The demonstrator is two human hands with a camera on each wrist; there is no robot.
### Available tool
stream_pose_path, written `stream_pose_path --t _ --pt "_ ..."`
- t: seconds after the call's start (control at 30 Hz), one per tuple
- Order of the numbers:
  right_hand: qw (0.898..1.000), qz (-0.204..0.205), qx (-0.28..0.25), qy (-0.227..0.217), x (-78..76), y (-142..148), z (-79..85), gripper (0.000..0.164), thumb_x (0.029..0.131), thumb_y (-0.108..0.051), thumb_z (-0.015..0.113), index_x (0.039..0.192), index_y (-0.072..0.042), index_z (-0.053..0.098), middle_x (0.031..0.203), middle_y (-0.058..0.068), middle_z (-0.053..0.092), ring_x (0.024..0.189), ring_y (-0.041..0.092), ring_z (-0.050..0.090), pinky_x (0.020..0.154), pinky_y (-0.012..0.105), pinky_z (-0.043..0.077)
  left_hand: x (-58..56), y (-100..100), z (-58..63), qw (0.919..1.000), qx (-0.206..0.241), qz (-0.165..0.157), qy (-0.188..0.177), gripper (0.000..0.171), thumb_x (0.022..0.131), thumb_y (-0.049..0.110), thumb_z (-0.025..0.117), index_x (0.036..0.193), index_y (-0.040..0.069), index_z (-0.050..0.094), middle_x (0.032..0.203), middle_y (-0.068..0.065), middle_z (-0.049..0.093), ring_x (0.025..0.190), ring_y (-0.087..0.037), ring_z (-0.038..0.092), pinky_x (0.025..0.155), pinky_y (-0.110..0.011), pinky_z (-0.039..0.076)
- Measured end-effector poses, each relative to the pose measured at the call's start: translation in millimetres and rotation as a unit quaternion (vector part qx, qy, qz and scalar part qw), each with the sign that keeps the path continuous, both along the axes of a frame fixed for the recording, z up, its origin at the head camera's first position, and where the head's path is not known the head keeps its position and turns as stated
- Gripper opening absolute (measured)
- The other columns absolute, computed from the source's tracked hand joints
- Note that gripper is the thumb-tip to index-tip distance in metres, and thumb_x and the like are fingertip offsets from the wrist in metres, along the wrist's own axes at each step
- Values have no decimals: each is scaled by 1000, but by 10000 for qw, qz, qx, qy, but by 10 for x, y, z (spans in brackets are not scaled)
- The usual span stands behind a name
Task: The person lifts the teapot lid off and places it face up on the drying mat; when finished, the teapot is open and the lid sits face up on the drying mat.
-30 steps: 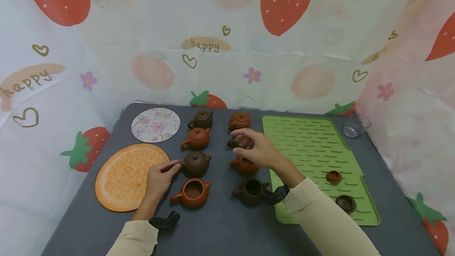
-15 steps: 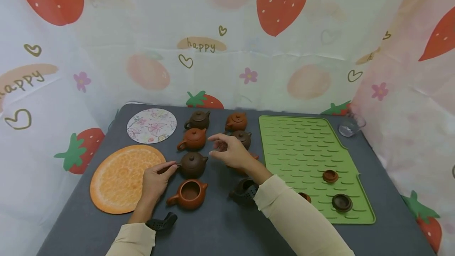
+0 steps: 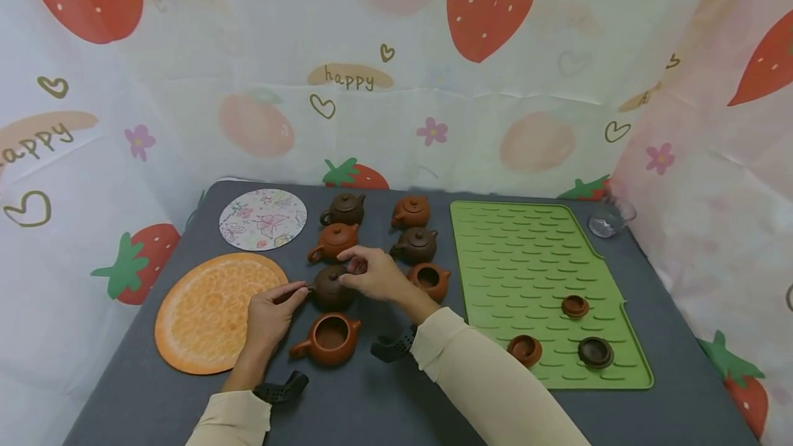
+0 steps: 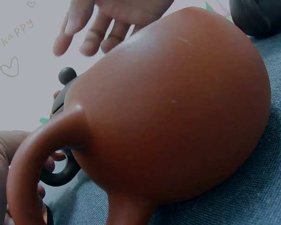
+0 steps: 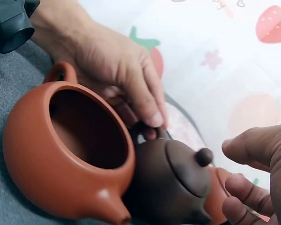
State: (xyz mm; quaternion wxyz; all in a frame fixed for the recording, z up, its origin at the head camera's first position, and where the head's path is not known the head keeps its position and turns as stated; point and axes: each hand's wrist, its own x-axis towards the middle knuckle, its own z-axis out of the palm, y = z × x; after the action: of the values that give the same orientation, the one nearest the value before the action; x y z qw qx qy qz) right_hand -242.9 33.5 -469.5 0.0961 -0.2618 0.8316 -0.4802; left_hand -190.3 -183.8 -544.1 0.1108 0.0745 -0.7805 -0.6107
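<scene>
1. The right hand (image 3: 374,277) has come leftward, away from the right-hand column of teapots, and is now at the lid of the dark brown teapot (image 3: 327,291), third from the back in the left column on the counter (image 3: 347,411).
2. Its thumb and fingers are curved and apart, with nothing between them; the right wrist view shows a gap between them and the round lid knob (image 5: 204,157).
3. The left hand (image 3: 268,319) has stayed put, its thumb and fingers pinching that same teapot's handle. The left wrist view is largely filled by the lidless orange-brown teapot (image 3: 334,351) nearest the person, so how firm that pinch is, I cannot tell.
4. For the work in hand, this means both hands now meet at one teapot: handle held, knob within reach, lid still seated.
5. The arm's shift also uncovers an orange-brown lid (image 3: 525,349) at the near left of the green mat (image 3: 526,260), near two more lids, and a lidless reddish teapot (image 3: 438,288) in the right column.
</scene>
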Motion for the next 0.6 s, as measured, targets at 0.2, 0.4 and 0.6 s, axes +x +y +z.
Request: stream_pose_path --t 0.2,0.4,0.6 --pt "9994 -144 267 -160 13 -130 -76 31 90 -12 69 120 -7 65 87 1 58 64 14 54 56 26 44 -4 -7 -15 10000 -57 0 0 23 88 17 74 105 2 75 100 -12 71 86 -4 63 69 -17 48" --pt "9984 -352 438 -41 23 -208 -127 26 90 -14 70 115 -10 68 87 1 57 66 13 53 58 27 44 2 -15 -21 9999 -97 -3 109 20 88 14 74 104 2 76 99 -12 71 84 -5 63 68 -17 48" --pt "9924 -681 966 340 32 -267 -132 19 89 -17 70 108 -13 73 88 -4 55 75 11 52 66 27 45 -9 -14 -28 9997 -118 -12 205 21 87 15 74 103 2 76 98 -12 72 84 -5 63 68 -17 48"
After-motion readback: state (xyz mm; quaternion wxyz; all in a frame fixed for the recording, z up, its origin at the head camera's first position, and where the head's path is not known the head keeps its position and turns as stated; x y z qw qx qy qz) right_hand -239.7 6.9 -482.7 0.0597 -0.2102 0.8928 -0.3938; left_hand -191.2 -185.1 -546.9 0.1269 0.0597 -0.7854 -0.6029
